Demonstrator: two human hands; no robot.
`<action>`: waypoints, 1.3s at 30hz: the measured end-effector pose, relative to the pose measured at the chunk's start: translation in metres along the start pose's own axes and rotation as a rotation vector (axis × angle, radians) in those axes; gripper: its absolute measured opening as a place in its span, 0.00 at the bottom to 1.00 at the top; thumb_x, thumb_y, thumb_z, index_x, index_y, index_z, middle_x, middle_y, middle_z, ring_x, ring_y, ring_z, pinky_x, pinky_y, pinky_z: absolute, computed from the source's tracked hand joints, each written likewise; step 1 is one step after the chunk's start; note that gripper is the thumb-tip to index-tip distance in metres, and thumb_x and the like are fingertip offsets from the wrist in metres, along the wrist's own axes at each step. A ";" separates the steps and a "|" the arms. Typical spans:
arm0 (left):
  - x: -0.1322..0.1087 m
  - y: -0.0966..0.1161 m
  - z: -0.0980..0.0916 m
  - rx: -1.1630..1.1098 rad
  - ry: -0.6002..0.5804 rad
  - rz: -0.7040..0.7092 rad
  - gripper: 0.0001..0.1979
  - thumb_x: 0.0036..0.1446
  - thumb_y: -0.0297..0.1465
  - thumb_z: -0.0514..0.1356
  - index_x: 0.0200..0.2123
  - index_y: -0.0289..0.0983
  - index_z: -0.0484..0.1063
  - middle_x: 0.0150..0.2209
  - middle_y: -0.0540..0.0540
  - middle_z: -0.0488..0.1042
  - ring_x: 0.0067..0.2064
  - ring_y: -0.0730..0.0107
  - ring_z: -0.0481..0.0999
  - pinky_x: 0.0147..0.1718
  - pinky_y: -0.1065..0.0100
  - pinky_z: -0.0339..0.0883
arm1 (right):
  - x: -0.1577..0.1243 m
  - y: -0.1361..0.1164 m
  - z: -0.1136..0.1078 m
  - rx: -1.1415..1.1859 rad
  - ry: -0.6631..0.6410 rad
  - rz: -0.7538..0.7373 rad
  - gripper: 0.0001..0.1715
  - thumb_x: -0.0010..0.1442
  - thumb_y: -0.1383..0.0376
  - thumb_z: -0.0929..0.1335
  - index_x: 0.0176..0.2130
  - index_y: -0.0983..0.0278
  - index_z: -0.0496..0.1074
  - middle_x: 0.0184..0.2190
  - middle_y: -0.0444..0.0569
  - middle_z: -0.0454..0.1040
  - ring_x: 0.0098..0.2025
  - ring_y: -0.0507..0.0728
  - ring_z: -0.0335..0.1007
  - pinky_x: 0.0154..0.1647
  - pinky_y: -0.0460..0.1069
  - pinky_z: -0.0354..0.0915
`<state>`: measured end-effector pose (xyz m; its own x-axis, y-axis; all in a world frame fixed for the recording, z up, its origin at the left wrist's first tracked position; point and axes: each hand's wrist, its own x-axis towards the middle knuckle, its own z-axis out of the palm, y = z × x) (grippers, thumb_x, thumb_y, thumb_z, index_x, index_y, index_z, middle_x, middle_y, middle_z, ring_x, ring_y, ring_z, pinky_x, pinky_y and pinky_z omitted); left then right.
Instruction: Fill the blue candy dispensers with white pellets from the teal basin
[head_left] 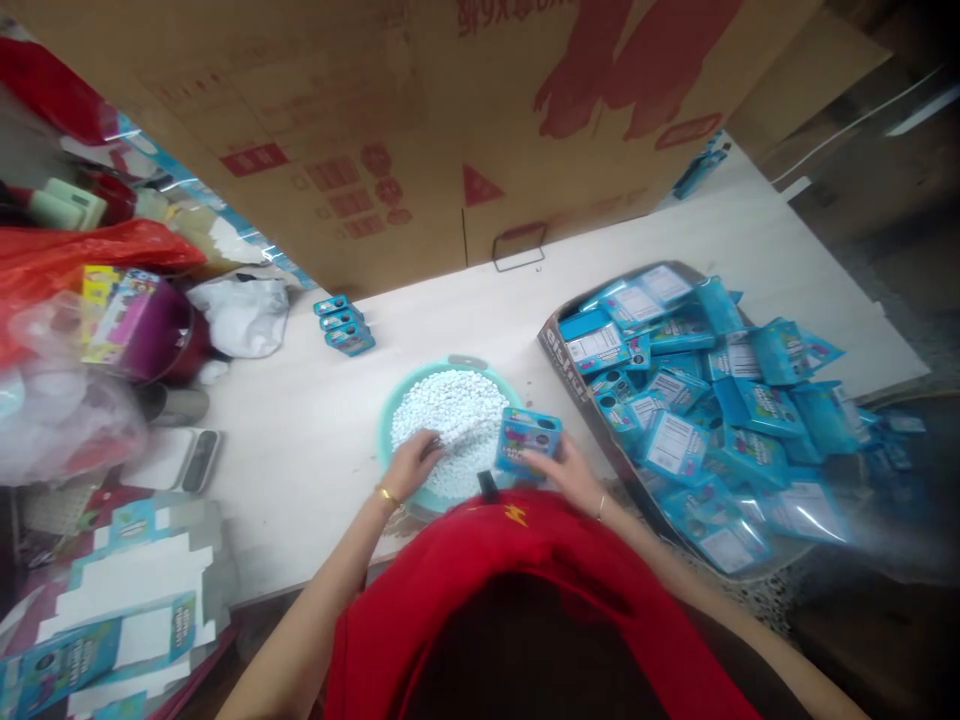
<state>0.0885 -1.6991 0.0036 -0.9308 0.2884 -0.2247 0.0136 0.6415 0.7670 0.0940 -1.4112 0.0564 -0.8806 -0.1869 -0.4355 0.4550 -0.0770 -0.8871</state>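
Two bare hands work over a teal bowl (385, 425) heaped with white pellets (450, 405) on a pale table (300, 440), seen from above past a red shirt.

At far left lie a red plastic bag (90, 250), a purple container (154, 335) and, nearer the viewer, flattened printed cartons (112, 620). Three small blue boxes (343, 325) sit together on the table just left of the bowl.

The left hand (415, 463), a gold bracelet at its wrist, reaches in from below with the forearm angled up toward the bowl. Its fingers (433, 446) are bent down and rest on the pellets at the bowl's near edge; whether they hold any cannot be told.

The right hand (566, 472) is raised over the bowl's right rim with its palm turned away from the camera. It grips a small blue box (529, 433), fingers closed around the box's lower edge, so that the box stands just above the pellets.

To the right, a dark tray (559, 358) is piled with blue packets (697, 400), some spilling past its far side. A large brown cardboard carton (375, 120) stands behind everything.
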 end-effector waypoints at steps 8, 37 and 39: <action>-0.001 0.067 -0.070 0.102 -0.097 0.108 0.12 0.62 0.35 0.53 0.46 0.37 0.66 0.38 0.45 0.71 0.37 0.69 0.72 0.38 0.67 0.66 | 0.040 0.012 -0.020 -0.633 0.005 -0.509 0.22 0.55 0.67 0.66 0.51 0.61 0.67 0.49 0.53 0.71 0.53 0.61 0.65 0.57 0.59 0.61; 0.017 -0.021 -0.007 0.445 -0.202 -0.237 0.08 0.60 0.27 0.51 0.39 0.37 0.69 0.40 0.41 0.71 0.44 0.60 0.72 0.41 0.62 0.65 | 0.049 0.018 -0.012 -0.671 0.116 -0.532 0.21 0.58 0.64 0.65 0.52 0.59 0.64 0.45 0.52 0.68 0.49 0.61 0.66 0.51 0.57 0.64; 0.026 -0.028 0.026 0.382 -0.180 -0.199 0.09 0.61 0.29 0.51 0.43 0.37 0.68 0.44 0.41 0.71 0.47 0.61 0.71 0.45 0.62 0.64 | 0.048 0.017 -0.013 -0.660 0.146 -0.519 0.20 0.59 0.62 0.66 0.51 0.59 0.64 0.45 0.52 0.69 0.49 0.60 0.66 0.51 0.57 0.64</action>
<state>0.0729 -1.6914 -0.0394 -0.8510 0.2307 -0.4717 0.0064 0.9028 0.4299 0.0574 -1.4090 0.0182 -0.9852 -0.1536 0.0755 -0.1409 0.4775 -0.8673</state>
